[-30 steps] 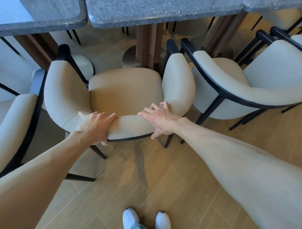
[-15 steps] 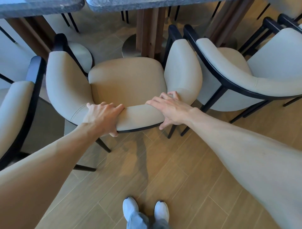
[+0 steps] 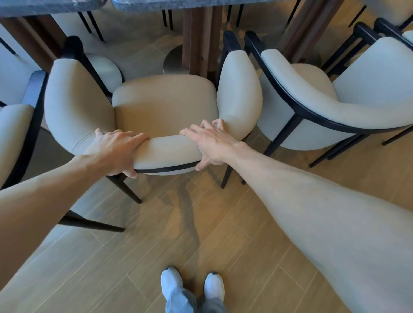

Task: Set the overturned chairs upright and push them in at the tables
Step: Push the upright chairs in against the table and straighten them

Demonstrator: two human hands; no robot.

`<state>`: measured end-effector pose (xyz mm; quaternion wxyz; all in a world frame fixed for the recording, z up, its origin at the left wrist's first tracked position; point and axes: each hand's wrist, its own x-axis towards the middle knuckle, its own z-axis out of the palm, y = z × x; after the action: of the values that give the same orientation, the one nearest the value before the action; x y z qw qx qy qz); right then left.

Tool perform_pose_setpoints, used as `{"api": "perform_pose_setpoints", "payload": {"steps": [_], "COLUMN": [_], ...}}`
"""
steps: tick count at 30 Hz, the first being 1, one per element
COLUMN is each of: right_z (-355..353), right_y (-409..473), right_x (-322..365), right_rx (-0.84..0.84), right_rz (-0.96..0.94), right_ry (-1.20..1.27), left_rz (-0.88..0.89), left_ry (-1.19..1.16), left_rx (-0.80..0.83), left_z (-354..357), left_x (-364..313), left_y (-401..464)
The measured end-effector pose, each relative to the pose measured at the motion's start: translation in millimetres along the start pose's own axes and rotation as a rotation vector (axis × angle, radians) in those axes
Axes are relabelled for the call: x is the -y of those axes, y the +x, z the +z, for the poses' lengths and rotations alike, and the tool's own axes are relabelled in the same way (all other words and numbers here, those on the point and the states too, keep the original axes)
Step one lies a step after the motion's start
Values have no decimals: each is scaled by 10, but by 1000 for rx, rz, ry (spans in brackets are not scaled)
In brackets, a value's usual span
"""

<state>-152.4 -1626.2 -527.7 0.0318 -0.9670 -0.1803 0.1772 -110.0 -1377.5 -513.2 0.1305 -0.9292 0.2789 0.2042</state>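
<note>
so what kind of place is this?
Likely a restaurant or cafe dining area: several matching beige upholstered armchairs with black frames, dark speckled stone tabletops on a wooden pedestal, wood-look plank floor.

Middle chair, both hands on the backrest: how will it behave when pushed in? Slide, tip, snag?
The middle chair stands upright on thin splayed legs, so it probably slides on the smooth wood floor rather than tipping. Left hand and right hand grip high, so a hard shove could rock it. Its armrest nearly meets the right chair; it may snag.
</note>
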Motion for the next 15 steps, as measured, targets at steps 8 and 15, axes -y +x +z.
{"api": "perform_pose_setpoints", "payload": {"steps": [8, 15], "right_z": [-84, 19], "right_y": [78, 49], "right_x": [71, 158], "right_rx": [-2, -74], "right_rz": [152, 173], "right_ry": [274, 90], "left_rz": [-179, -87], "left_ry": [-590, -264], "left_rx": [52, -31], "left_z": [-87, 106], "left_x": [-117, -238], "left_y": [143, 102]}}
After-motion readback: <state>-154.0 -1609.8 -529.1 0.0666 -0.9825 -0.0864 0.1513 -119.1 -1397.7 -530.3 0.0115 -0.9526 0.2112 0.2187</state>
